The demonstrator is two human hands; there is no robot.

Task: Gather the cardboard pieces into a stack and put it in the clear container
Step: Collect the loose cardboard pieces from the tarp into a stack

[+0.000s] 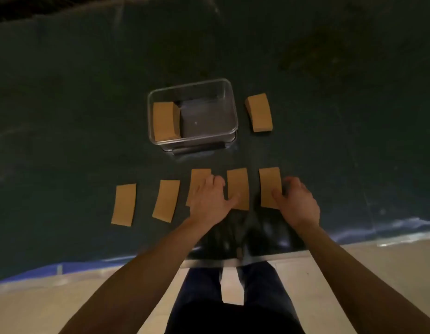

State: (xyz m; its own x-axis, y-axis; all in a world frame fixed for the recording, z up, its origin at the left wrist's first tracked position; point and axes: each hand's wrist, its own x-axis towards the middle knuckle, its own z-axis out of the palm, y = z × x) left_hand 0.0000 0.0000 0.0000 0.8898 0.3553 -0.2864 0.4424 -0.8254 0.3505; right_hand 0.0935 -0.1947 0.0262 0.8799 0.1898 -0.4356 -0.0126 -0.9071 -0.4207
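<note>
Slippage is the risk: thin, flat cardboard pieces on the dark smooth counter (64, 116) could skid instead of lifting. Left hand (209, 201) lies open and flat over the third piece (199, 179); right hand (297, 201) pinches the fifth piece (269, 186) by its edge. Clear container (229, 102), rigid plastic, already holds one stack (164, 121); another stack (259, 113) sits just beside it.

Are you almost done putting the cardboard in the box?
Not yet. One stack of tan cardboard pieces already sits in the clear plastic container. Another stack waits on the dark table beside it. Five flat pieces lie in a row: the left hand rests on the middle piece, the right hand touches the rightmost piece. Gathering those remains.
</note>
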